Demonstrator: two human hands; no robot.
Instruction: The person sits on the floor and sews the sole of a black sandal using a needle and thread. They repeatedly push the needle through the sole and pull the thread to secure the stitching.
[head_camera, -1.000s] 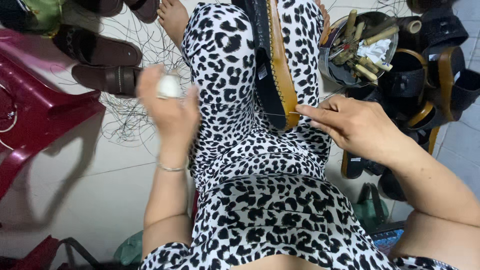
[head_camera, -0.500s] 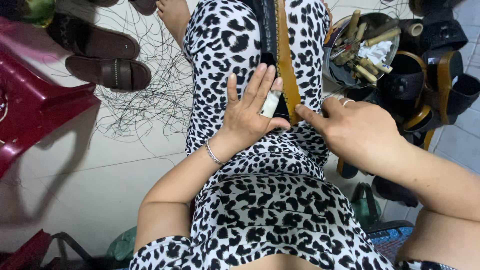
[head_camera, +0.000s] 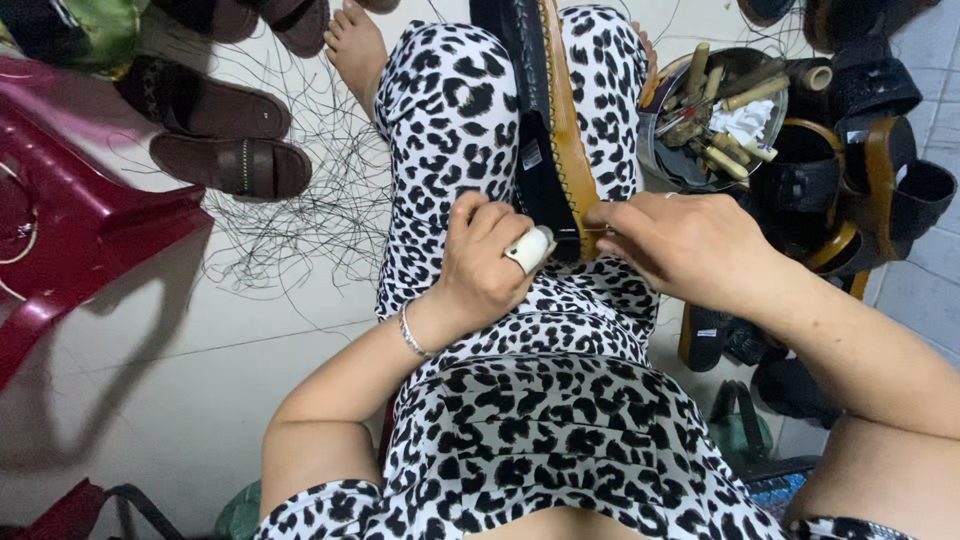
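Note:
A black shoe with a tan stitched sole (head_camera: 552, 120) stands on edge between my knees, which are clad in black-and-white spotted fabric (head_camera: 450, 110). My left hand (head_camera: 485, 262) rests curled against the near end of the shoe, a white guard (head_camera: 530, 248) wrapped on its thumb and a silver bracelet (head_camera: 410, 330) at the wrist. My right hand (head_camera: 680, 245) pinches the tan sole edge from the right; what lies between its fingertips is too small to make out.
A round tin of tools (head_camera: 715, 115) sits to the right of my knee, beside a heap of black and tan sandals (head_camera: 860, 170). Two brown sandals (head_camera: 225, 140), loose black thread (head_camera: 300, 220) and a red plastic stool (head_camera: 70, 230) lie on the pale floor at left.
My left hand swung from out at the left, fingers spread, onto the shoe and has now curled against it. My right hand stayed on the sole edge.

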